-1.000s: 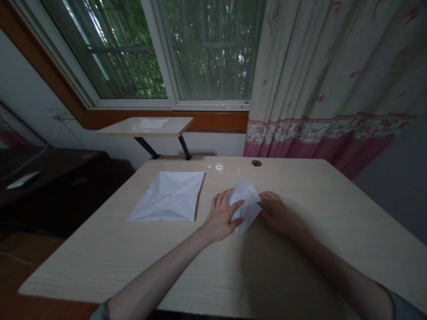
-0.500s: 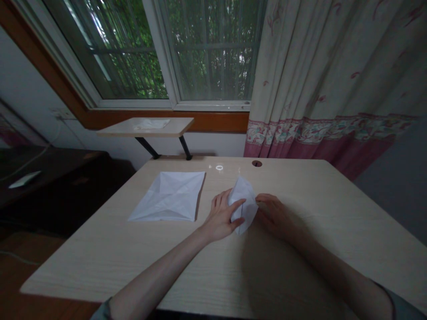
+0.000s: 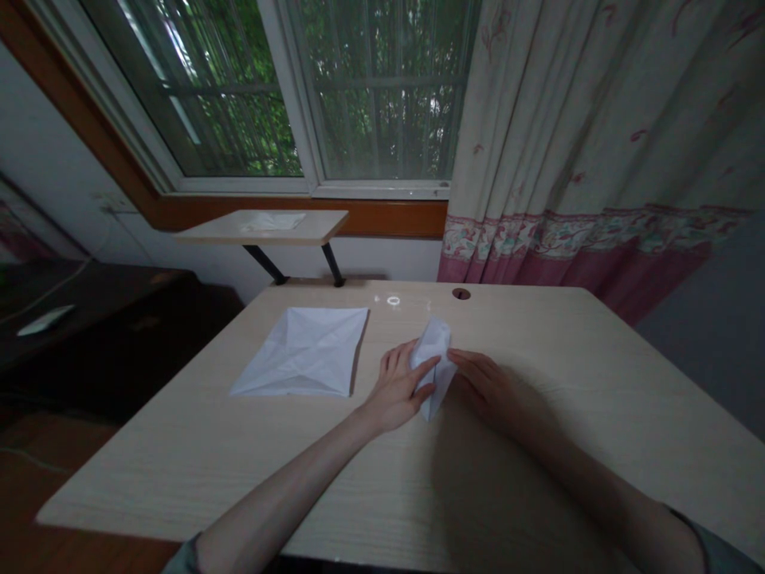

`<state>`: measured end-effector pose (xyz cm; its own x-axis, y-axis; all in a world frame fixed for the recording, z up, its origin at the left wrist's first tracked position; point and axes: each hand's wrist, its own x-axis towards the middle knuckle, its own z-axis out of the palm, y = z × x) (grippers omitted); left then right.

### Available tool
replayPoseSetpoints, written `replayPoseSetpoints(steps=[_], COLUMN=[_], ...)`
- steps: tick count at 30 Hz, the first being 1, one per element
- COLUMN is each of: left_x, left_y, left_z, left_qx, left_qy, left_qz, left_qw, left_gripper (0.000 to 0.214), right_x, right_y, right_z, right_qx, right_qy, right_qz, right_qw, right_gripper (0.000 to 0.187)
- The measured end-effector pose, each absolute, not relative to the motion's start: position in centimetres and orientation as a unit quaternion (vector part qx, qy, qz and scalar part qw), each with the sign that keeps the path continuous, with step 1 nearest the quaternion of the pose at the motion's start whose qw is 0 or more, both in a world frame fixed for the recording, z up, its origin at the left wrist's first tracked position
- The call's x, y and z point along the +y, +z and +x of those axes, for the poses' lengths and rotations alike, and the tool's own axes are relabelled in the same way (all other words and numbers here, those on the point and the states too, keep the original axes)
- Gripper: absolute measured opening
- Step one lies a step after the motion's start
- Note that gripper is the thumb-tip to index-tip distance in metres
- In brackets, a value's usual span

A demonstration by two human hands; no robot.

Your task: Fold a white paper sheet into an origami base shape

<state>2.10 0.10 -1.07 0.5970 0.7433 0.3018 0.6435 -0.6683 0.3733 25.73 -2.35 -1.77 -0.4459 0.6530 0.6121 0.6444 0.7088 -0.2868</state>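
A small folded piece of white paper [image 3: 439, 375] lies on the desk between my hands. My left hand [image 3: 399, 392] rests over its left side, with thumb and index finger on top of the paper near its middle crease. At the right edge, the fingertips of my right hand [image 3: 483, 383] press on the paper, its right flap bent inward. The right thumb is mostly hidden in shadow. To the left, a larger square sheet of white paper [image 3: 311, 351] lies flat with crossing fold creases.
The pale wooden desk [image 3: 239, 470] has a round cable hole [image 3: 460, 294] and a small white ring [image 3: 393, 301] near its back edge. A raised shelf [image 3: 314, 231] at the back left bears crumpled white paper [image 3: 276, 221]. A curtain [image 3: 538, 159] hangs behind.
My right hand has moved slightly left, folding the paper's right side inward, so the paper looks narrower. My left hand stays in place.
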Motion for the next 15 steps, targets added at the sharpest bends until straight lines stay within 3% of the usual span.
replayPoseSetpoints(steps=[10,15], left_x=[-0.1,-0.3], left_y=[-0.8,-1.0], left_z=[2.6,3.6], left_qx=[0.439,0.461], left_qy=[0.25,0.266], left_qz=[0.856,0.841], left_qw=[0.107,0.096], left_gripper=[0.033,0.043], right_x=[-2.0,-2.1], right_y=[-2.8,-2.1], right_z=[25.7,25.3], right_qx=[-0.755,-0.759], right_qy=[0.113,0.138], right_qz=[-0.456,-0.44], right_qw=[0.457,0.46], right_gripper=[0.031,0.034])
